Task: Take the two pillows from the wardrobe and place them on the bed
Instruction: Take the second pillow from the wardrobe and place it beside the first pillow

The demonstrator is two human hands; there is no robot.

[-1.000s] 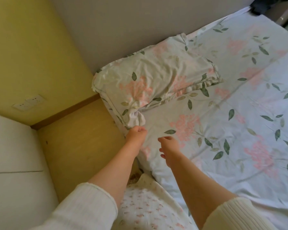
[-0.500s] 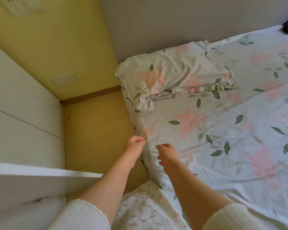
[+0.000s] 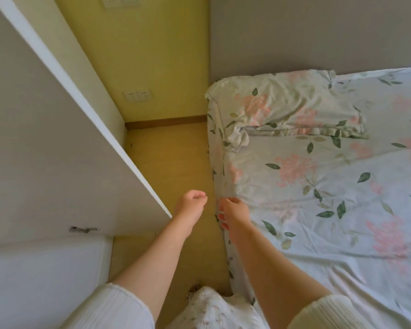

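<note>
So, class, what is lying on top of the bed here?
One floral pillow lies at the head end of the bed, on a matching floral sheet, against the grey wall. The sheet covers everything beneath it, and whatever is under the pillow is hidden.

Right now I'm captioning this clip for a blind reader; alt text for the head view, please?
One floral pillow lies at the head of the matching floral-sheeted bed. The person's left hand, fingers curled, and right hand, fingers relaxed, hold nothing above the floor by the bed's edge; a white wardrobe door stands open at left.
</note>
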